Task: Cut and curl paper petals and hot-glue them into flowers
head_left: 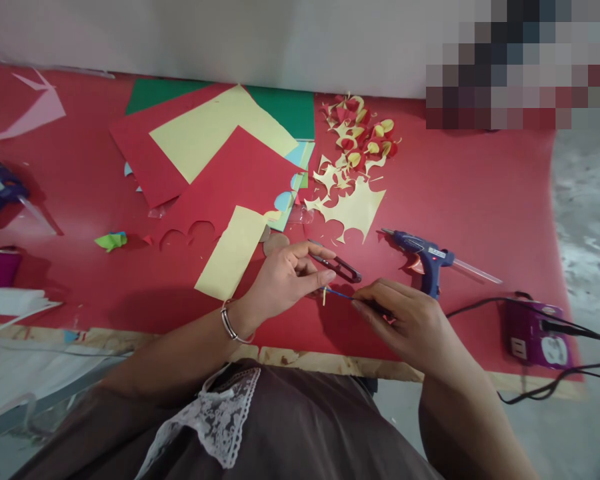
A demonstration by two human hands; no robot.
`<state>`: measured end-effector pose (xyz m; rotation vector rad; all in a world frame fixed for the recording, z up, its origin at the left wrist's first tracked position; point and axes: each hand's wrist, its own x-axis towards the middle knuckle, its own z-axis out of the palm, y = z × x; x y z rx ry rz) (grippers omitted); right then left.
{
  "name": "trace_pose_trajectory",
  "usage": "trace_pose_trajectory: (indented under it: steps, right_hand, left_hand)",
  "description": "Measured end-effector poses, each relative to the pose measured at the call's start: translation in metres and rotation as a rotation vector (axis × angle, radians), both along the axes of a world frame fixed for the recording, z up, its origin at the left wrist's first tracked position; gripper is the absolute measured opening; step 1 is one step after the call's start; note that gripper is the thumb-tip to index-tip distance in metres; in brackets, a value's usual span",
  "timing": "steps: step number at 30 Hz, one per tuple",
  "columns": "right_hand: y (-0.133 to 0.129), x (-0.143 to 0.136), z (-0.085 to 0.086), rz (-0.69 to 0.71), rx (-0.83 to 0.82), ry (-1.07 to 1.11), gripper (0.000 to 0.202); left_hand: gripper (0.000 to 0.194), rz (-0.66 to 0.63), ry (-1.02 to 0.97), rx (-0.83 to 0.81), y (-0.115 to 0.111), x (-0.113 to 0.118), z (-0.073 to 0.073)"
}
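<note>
My right hand [405, 320] is closed around a thin blue stick [339, 293], whose far end points left toward my other hand. A narrow yellow paper strip [324, 297] hangs near that end. My left hand [290, 273] has its thumb and fingers close together at the strip and stick tip; what lies between them is too small to tell. Dark scissors or a cutter [347, 269] lie on the table just beyond my fingertips. Beside my left wrist is a cream paper piece [233, 253], with round grey discs [275, 243] near its upper right.
A blue glue gun [425, 253] lies right, its cable running to a purple box [537, 333]. Red sheets [220, 177], cut yellow scraps [355, 207] and small red-yellow paper pieces [375, 137] lie farther back. Another glue gun [0, 190] is at left.
</note>
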<state>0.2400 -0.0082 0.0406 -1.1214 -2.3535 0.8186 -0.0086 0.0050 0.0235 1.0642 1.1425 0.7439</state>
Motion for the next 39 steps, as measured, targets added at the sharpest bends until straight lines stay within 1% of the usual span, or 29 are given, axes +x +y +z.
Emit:
trace_pose_trajectory:
  steps: [5, 9, 13, 18, 25, 28, 33, 37, 39]
  right_hand:
    - [-0.001, 0.0, 0.001, -0.006, -0.002, 0.001, 0.01]
    - [-0.001, 0.0, 0.002, -0.014, -0.007, -0.003, 0.011]
    - [-0.001, 0.0, 0.003, -0.014, -0.004, -0.016, 0.011]
    - [-0.002, 0.001, 0.004, -0.009, -0.026, -0.032, 0.011]
    - [-0.004, 0.002, 0.004, -0.017, -0.07, -0.029, 0.01]
    - [-0.004, 0.001, 0.004, -0.028, -0.085, -0.034, 0.01]
    - [-0.002, 0.0, 0.009, -0.047, -0.118, -0.018, 0.014]
    - [0.001, 0.003, 0.018, -0.071, -0.14, 0.007, 0.015]
    - [0.002, 0.007, 0.02, -0.127, -0.145, 0.015, 0.016]
  left_hand:
    - [0.039, -0.043, -0.007, -0.013, 0.0, -0.004, 0.002]
    - [0.033, -0.076, -0.002, 0.041, 0.0, -0.006, 0.005]
    - [0.03, -0.114, 0.044, 0.102, 0.0, -0.009, 0.011]
    - [0.023, -0.189, 0.123, 0.26, -0.002, -0.014, 0.018]
    - [0.019, -0.282, 0.268, 0.509, -0.001, -0.02, 0.013]
    - [0.018, -0.273, 0.265, 0.528, 0.0, -0.021, 0.012]
    - [0.021, -0.229, 0.219, 0.438, 0.001, -0.021, 0.013]
    - [0.022, -0.155, 0.173, 0.381, 0.0, -0.021, 0.012]
    - [0.021, -0.096, 0.142, 0.377, 0.0, -0.021, 0.011]
